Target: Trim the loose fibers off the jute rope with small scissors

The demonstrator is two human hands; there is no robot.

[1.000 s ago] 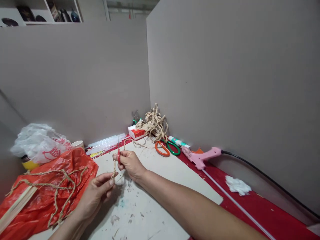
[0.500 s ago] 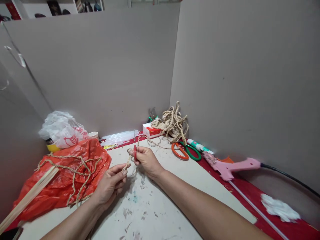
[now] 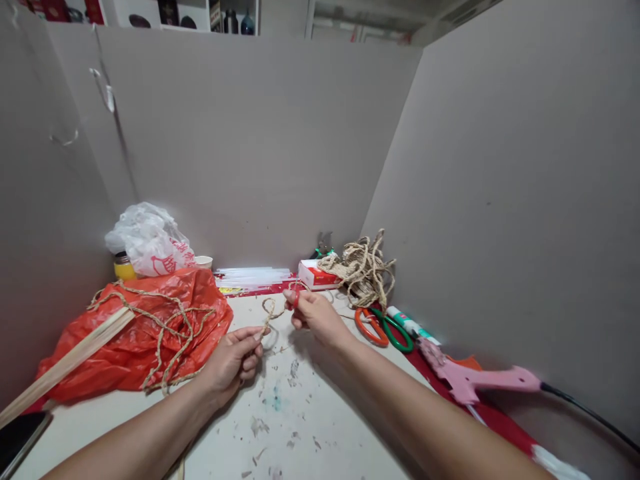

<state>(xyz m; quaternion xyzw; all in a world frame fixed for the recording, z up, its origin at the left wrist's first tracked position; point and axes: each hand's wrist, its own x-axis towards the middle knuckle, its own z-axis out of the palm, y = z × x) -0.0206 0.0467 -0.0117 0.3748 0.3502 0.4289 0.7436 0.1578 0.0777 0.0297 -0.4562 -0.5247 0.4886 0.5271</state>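
My left hand pinches one end of a short piece of jute twine above the stained white board. My right hand holds the other end of that twine together with a small red-handled tool, whose metal tip is hidden now. The twine curls in a loose loop between the two hands. Both forearms reach in from the bottom of the view.
An orange plastic bag with tangled twine and a wooden stick lies left. Behind are a white bag, clear glue sticks, a red-white box, a twine bundle, two scissors, a pink glue gun. Grey partitions enclose the desk.
The camera has turned left and tilted up. My right hand has tipped the red tool down, so its upright tip no longer shows, and the twine now curls in a loop between the hands.
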